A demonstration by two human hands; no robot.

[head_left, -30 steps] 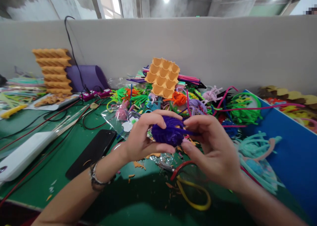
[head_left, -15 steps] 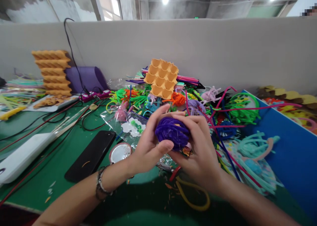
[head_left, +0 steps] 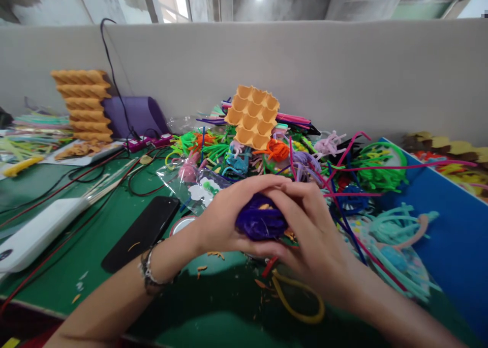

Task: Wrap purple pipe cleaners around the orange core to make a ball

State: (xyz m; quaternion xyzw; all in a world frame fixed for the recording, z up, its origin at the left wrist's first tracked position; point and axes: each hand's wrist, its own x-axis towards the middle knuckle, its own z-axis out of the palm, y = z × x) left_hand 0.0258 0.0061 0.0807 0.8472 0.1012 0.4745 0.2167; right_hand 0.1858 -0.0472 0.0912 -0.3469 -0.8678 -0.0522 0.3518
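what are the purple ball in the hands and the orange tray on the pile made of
Purple ball: perhaps pipe cleaner, fuzzy with slight sheen; its wound strands suggest it, though blurred. Orange tray: foam or moulded pulp, matte; cupped hollows and ragged edge fit either.

Your bare left hand (head_left: 224, 220) and right hand (head_left: 324, 246), dark and silvery bracelet (head_left: 148, 269) around your left wrist, lower left.

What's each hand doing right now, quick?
Left hand: closed around the purple bundle.
Right hand: closed on the same bundle, from its other side.
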